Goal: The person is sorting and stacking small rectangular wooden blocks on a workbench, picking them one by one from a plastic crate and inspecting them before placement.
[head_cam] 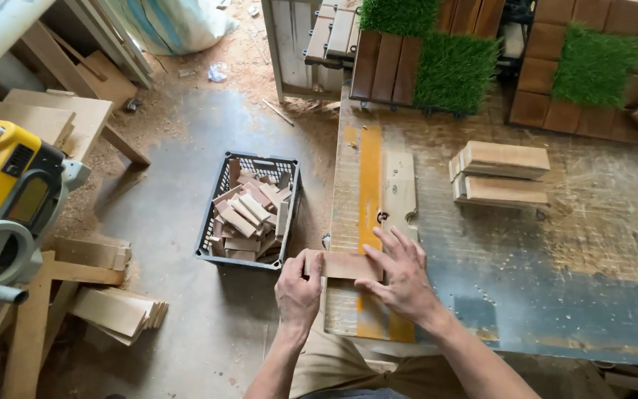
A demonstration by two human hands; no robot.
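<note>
— Fingers (396,247) of my right hand (402,277) lie flat on the small wooden block (345,264); my left hand (298,290) pinches its end at the scratched worktop (555,258) edge.

— And the crate?

— Dark plastic crate (219,196) on the floor, heaped with short wood offcuts (249,214).

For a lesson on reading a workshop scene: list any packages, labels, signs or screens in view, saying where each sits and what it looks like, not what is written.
Sack: top left on the floor, bulging, whitish with blue-green stripes.
Crate: grey plastic lattice basket on the floor left of the workbench, holding short wood offcuts.
Panel: dark plate on the yellow machine at far left; too blurred to tell more.
No signs or screens visible.
</note>
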